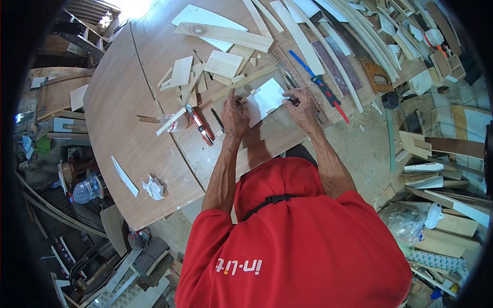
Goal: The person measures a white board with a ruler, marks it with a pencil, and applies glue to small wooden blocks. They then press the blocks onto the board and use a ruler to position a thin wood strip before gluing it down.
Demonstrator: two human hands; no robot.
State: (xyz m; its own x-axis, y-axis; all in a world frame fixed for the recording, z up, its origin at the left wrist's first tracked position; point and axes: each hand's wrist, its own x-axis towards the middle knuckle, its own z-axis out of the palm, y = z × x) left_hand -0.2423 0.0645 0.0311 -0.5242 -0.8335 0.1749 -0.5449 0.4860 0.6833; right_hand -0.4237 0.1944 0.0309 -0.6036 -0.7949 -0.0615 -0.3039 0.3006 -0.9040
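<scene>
A white rectangular piece (266, 102) lies on the wooden table between my hands, with small light wood bits at its edges. My left hand (236, 114) is at its left edge, fingers bent and pressed together; what they hold, if anything, is too small to name. At the right edge, my right hand (302, 107) pinches the piece's upper right corner. Left of my left hand lie a dark pen-like tool (217, 119) and a red and silver cutter (200, 124). A blue, black and red tool (323, 87) rests to the right.
Wood offcuts (205, 66) are scattered beyond my hands. Long strips (328, 56) and a handsaw (377, 76) lie at the right. A steel ruler (294, 77) sits behind my right hand. Crumpled white paper (153, 188) and a white sliver (125, 176) are at the left.
</scene>
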